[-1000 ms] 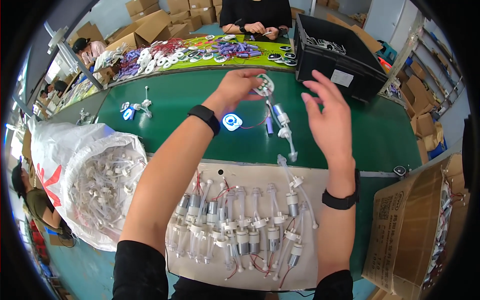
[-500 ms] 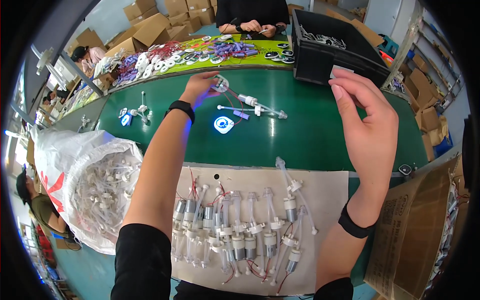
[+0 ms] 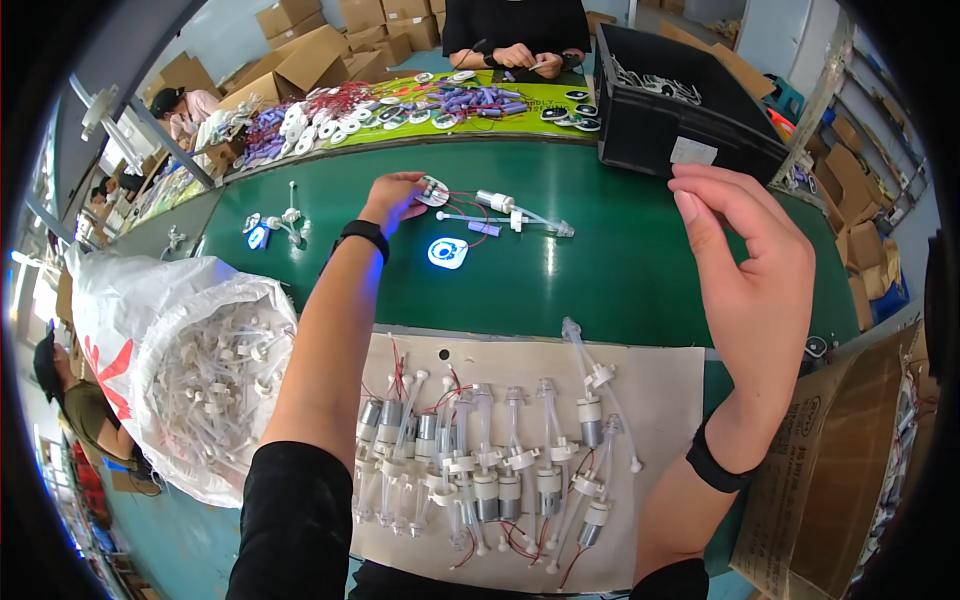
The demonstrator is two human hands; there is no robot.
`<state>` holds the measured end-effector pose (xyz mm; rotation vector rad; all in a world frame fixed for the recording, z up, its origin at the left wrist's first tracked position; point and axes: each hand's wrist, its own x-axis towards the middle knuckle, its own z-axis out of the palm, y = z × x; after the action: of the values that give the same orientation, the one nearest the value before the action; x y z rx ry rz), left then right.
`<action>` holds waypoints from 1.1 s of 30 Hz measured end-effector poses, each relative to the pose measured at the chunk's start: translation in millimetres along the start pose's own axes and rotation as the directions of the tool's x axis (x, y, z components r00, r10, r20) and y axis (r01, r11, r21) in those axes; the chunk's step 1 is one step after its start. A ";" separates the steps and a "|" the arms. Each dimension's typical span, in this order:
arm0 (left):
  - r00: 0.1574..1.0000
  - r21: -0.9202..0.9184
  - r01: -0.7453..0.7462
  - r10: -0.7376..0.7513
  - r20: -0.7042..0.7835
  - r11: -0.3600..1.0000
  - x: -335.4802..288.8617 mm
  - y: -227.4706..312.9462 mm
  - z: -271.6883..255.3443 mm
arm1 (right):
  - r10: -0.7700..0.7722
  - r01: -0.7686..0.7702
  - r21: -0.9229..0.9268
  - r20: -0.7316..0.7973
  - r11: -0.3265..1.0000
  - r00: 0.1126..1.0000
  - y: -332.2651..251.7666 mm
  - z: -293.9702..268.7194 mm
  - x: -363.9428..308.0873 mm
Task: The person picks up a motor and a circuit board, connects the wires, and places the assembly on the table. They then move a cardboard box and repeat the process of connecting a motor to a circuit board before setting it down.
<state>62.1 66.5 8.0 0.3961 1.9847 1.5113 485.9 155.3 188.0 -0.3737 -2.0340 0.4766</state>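
head view: right hand (image 3: 768,262) half-open, thumb apart, empty above green counter (image 3: 610,290). beyond lit disc (image 3: 447,252), left hand (image 3: 390,202) pinches white disc's (image 3: 434,192) left edge, red wires (image 3: 463,194) toward pump (image 3: 496,201). best grip: rim only, leads slack, no tugging.

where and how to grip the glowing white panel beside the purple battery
Probably pinch the glowing white panel by its near rim, from the near side: it lies flat, with bare green table there, while the purple battery lies to its right.
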 end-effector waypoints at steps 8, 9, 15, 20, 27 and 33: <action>1.000 0.085 0.026 -0.025 -0.005 0.996 -1.8 -0.7 -11.2 | 0.026 -0.024 -0.046 0.025 0.999 0.999 -15.8 -1.5 -2.7; 1.000 0.083 0.026 -0.025 -0.018 0.996 -2.0 3.4 -20.7 | 0.020 -0.019 -0.035 0.028 0.999 0.999 -19.7 -0.3 -2.4; 0.851 0.758 -0.431 0.501 0.161 0.490 -80.9 33.5 -52.1 | -0.043 0.052 -0.155 0.063 0.986 0.997 -52.6 -13.2 -4.4; 0.588 0.663 -0.721 0.686 0.428 0.204 -289.0 40.0 -85.3 | -0.121 0.132 -0.187 0.068 0.973 0.990 -94.9 -23.2 -12.6; 0.752 0.828 -0.499 0.604 0.266 0.257 -441.7 -60.9 -153.0 | -0.025 0.041 -0.205 0.081 0.978 0.996 -142.7 -33.9 -42.0; 0.812 0.778 -0.349 0.583 -0.028 0.523 -459.4 -147.2 -175.8 | 0.113 -0.027 -0.342 0.234 0.939 0.966 -192.5 -66.8 -66.8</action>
<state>324.7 -374.2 28.3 1.2181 2.8782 0.9486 563.5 -31.3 259.4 -0.6216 -2.3618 0.2236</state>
